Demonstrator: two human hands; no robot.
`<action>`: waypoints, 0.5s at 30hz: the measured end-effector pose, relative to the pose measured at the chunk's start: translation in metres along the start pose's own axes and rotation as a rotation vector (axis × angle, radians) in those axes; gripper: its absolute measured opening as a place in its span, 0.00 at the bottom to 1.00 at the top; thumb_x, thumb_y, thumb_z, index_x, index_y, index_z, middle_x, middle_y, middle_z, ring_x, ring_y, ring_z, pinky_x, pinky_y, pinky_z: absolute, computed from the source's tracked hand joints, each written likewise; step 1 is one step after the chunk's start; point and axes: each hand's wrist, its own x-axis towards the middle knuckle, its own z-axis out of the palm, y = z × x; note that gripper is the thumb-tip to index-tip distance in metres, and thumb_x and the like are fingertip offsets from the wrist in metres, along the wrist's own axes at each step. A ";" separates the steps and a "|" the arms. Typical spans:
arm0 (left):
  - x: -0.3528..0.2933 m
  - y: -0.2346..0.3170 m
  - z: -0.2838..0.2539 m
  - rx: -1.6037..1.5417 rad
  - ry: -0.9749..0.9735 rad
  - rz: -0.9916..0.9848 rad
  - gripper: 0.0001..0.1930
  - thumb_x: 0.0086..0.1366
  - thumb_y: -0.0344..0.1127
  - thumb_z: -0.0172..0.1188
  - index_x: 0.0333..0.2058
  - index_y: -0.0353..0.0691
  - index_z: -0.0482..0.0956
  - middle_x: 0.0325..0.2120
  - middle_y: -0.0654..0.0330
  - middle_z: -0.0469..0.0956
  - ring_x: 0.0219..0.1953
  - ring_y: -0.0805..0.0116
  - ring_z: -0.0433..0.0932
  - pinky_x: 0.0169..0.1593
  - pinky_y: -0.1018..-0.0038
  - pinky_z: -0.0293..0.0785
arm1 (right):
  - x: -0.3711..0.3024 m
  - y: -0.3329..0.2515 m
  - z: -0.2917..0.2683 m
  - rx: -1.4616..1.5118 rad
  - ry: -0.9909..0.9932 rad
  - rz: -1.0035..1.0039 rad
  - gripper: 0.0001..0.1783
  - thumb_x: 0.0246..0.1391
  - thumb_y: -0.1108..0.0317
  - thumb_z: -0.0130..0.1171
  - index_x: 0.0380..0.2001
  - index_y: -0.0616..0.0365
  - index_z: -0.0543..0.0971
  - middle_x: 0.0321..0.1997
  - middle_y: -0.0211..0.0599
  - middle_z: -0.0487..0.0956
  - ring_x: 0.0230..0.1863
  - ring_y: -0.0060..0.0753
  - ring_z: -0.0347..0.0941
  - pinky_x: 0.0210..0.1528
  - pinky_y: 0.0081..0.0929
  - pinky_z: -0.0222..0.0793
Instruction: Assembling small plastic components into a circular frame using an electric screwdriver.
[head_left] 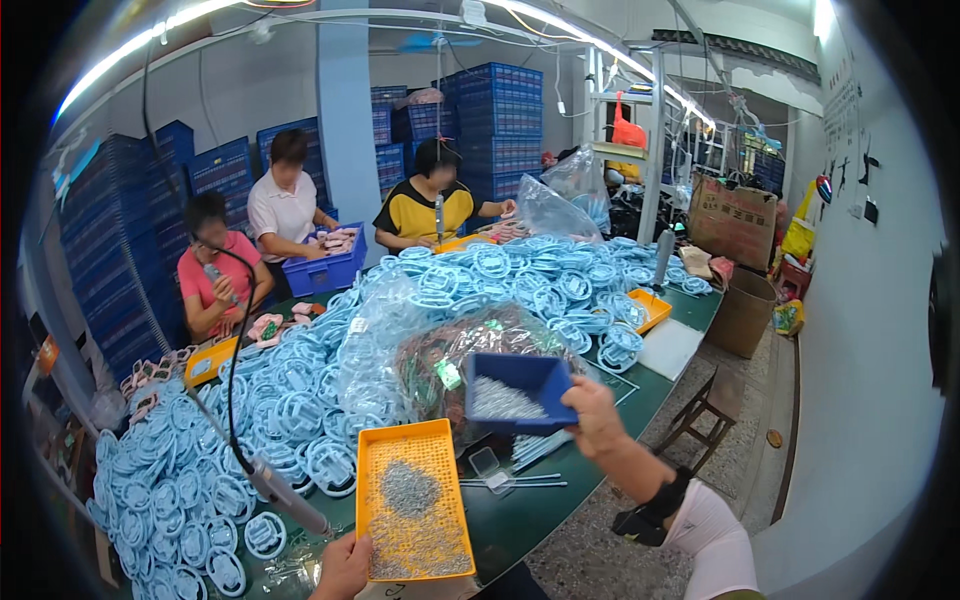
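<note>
My right hand [597, 415] grips the right side of a small dark blue bin [520, 420], held up over the green table. Inside the bin lies a heap of small silver metal pieces [503, 398], which look like screws. Below and to the left sits a yellow perforated tray [464, 500] with a dense grey pile of small metal pieces [410, 488] and more scattered toward its near end. The fingers of my left hand [345, 568] close on this tray's lower left rim. A small clear plastic box [491, 468] lies beside the tray.
Pale blue plastic ring-shaped parts [300, 385] heap over the green table [540, 515]. An electric screwdriver [290, 495] hangs left of the tray. Clear bags [480, 350] lie beyond the bin. Three people work across the table. A wooden stool [705, 415] stands at right.
</note>
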 end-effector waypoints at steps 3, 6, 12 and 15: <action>0.000 -0.001 -0.005 -0.043 -0.018 -0.002 0.16 0.67 0.40 0.47 0.33 0.33 0.77 0.16 0.66 0.71 0.13 0.82 0.61 0.16 0.80 0.55 | 0.018 -0.017 -0.046 -0.097 0.309 -0.144 0.15 0.41 0.74 0.50 0.37 0.62 0.74 0.24 0.27 0.73 0.19 0.17 0.67 0.21 0.14 0.64; 0.002 -0.001 -0.007 -0.042 -0.043 -0.063 0.15 0.67 0.40 0.47 0.36 0.32 0.77 0.19 0.66 0.73 0.17 0.81 0.65 0.20 0.80 0.61 | 0.049 -0.011 -0.131 -0.219 0.397 -0.312 0.16 0.42 0.73 0.51 0.38 0.64 0.74 0.25 0.29 0.74 0.21 0.21 0.69 0.23 0.17 0.66; 0.011 -0.018 0.001 0.029 0.004 0.094 0.17 0.68 0.44 0.47 0.24 0.40 0.73 0.14 0.72 0.64 0.16 0.82 0.60 0.19 0.81 0.54 | 0.100 0.020 -0.245 -0.616 0.777 -0.239 0.20 0.43 0.71 0.52 0.42 0.71 0.72 0.33 0.44 0.77 0.35 0.38 0.75 0.41 0.28 0.69; 0.009 -0.017 -0.001 0.046 0.040 0.069 0.18 0.68 0.45 0.47 0.24 0.40 0.73 0.14 0.71 0.65 0.15 0.82 0.61 0.19 0.81 0.55 | 0.113 0.029 -0.251 -0.619 0.918 -0.143 0.21 0.42 0.70 0.52 0.42 0.70 0.72 0.38 0.52 0.76 0.41 0.44 0.74 0.47 0.33 0.67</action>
